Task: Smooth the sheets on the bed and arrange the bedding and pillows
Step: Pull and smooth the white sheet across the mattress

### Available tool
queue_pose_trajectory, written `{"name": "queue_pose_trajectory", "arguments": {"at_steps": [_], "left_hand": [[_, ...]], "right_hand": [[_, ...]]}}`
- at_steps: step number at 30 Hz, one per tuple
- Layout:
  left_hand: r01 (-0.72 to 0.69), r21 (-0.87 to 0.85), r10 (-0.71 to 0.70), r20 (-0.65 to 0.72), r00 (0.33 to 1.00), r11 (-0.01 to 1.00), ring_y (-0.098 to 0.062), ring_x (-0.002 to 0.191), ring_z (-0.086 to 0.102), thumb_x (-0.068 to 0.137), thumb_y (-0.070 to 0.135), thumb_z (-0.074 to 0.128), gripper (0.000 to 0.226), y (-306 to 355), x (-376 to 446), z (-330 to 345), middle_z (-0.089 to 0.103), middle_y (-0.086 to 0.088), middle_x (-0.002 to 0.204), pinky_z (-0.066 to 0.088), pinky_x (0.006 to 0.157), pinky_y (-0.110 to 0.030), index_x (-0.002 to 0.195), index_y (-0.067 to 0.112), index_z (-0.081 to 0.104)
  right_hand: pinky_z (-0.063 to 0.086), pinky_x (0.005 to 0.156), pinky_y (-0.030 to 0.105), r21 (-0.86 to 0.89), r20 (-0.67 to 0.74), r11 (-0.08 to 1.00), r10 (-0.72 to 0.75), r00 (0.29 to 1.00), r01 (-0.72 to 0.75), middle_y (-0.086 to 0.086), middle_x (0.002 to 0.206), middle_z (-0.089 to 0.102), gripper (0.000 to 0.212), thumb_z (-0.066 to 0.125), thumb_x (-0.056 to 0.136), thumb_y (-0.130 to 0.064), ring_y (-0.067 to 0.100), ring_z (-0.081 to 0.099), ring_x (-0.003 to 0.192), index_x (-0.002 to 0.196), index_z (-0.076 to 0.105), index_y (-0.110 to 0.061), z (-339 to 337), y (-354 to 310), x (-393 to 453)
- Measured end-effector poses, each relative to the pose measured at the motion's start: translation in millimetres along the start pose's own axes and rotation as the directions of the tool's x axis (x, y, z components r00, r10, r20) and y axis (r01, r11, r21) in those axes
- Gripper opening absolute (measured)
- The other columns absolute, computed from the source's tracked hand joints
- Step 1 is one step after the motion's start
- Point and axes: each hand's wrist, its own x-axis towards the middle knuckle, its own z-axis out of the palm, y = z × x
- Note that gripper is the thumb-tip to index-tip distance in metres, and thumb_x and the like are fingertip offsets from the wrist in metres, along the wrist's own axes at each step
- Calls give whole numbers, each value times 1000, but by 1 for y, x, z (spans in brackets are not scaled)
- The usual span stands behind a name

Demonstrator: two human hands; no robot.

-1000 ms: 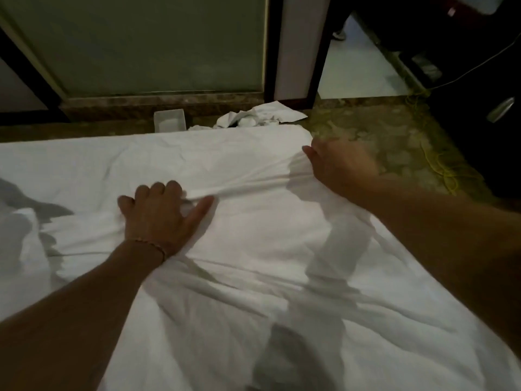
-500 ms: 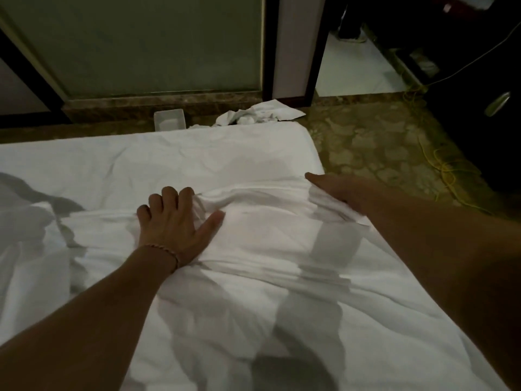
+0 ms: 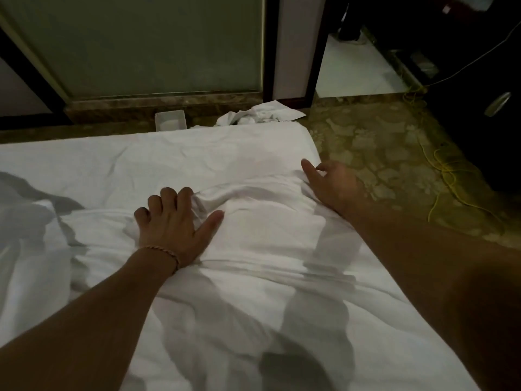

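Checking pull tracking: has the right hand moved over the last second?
Yes. The right hand has drawn back toward the person along the bed's right edge, and is now farther from the far mattress corner than a second ago.

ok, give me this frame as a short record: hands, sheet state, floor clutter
left hand: on the white top sheet, fingertips curled into a bunched fold, thumb spread
right hand: at the bed's right edge, index finger extended, touching the fold's end
sheet state: wrinkled, ridge of bunched fabric between the hands
floor clutter: crumpled white linen, small white bin, yellow cable
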Motion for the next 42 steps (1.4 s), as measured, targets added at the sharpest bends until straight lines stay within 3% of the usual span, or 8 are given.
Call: {"name": "queue_pose_trajectory", "arguments": {"at_steps": [7,12,20,25,28,32,37,42], "left_hand": [[3,2,-3,-5,1000,1000,-30,94,40,79,83,22,81,2,3,1,41,-9,108,33,83,-48,121,18,45],[24,18,-24,12,1000,1000,-28,91,36,78,85,19,82,3,5,-1,36,-8,104,32,82,-47,115,17,45],[-52,-28,51,-46,998,998,-24,87,25,73,92,20,78,10,51,-39,27,-5,99,23,78,-41,94,18,32],[-58,11,58,12,998,998,-25,86,30,71,92,16,85,18,36,-20,30,-7,97,29,79,-42,95,15,40],[-44,-17,45,97,994,999,-30,98,38,71,90,19,89,26,12,1,37,-9,110,32,89,-47,113,17,47],[-49,-84,66,209,976,995,-32,136,24,73,88,18,89,32,7,-2,26,-7,148,18,112,-52,142,33,28],[-77,-100,101,269,958,992,-28,151,-3,75,85,10,93,35,-1,-29,-1,1,166,3,120,-55,156,39,5],[-142,-48,150,330,932,989,-25,152,-10,79,80,6,87,29,-39,-39,-11,5,166,1,121,-54,155,42,-7]], "right_hand": [[45,54,25,184,355,944,198,914,-275,1,71,66,69,67,65,-78,13,61,60,84,62,-12,-41,11,10],[35,52,29,-63,-63,995,78,995,-82,4,66,56,85,52,64,-92,18,55,63,75,57,-7,-27,20,10],[33,50,29,-205,-247,976,-118,962,67,2,59,47,66,57,81,-73,11,43,53,61,47,-12,-78,0,39],[46,71,36,-231,-213,972,-7,977,-43,7,77,57,69,48,84,-74,26,58,78,86,60,-6,-57,42,25],[39,86,37,-398,-101,913,56,993,-92,24,121,55,70,49,94,-59,37,53,111,127,49,4,-21,58,-5],[8,117,54,-517,-27,855,-64,998,40,24,159,9,73,45,99,-42,42,10,145,153,13,-5,-12,15,-17],[25,112,48,-408,125,747,-524,843,525,9,150,31,55,46,96,-52,33,28,136,143,38,-24,1,-70,-70],[4,122,45,-382,379,711,-462,802,590,-2,165,8,63,18,97,-66,25,2,152,154,16,-39,32,-15,-119]]}}
